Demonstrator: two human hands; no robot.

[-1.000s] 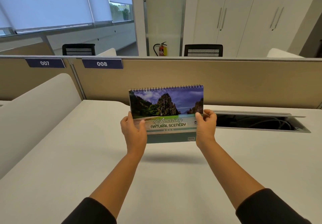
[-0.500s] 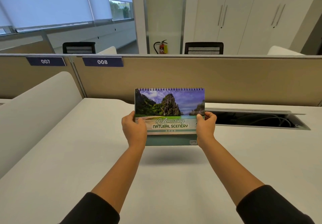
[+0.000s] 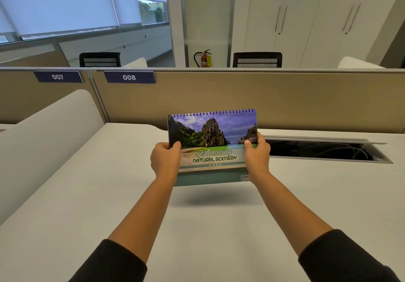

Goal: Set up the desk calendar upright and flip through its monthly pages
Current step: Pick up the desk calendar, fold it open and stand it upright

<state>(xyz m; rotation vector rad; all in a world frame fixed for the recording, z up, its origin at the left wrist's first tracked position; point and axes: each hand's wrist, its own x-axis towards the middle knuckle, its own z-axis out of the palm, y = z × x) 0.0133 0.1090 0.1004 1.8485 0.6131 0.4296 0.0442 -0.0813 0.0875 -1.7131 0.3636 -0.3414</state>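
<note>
Head view, the only one: the calendar (image 3: 212, 145) was held in the air above the white desk (image 3: 87, 194), cover facing the camera, spiral binding along the top edge, with a soft shadow on the desk below its lower edge showing it was not set down. The left hand (image 3: 164, 161) gripped the left side of the cover, thumb on the front, fingers hidden behind; the right hand (image 3: 256, 156) gripped the right side the same way. Both hands were closed on the calendar, neither spread wide. Compared with a second earlier, the calendar had levelled out: then it sat slightly rotated, left corner lower, and half a second ago it was already nearly square to the camera. It had also drifted a little to the right in the frame, toward the open cable tray (image 3: 324, 150) recessed in the desk, and hung just left of it, in front of the tan partition (image 3: 306, 102). The cover page remained closed; no monthly page was visible. Judgement: this was still the positioning step. The base did not appear opened out into a stand, though the back was hidden, so standing it up and flipping remained to be done. Placement should keep clear of the tray opening.
</note>
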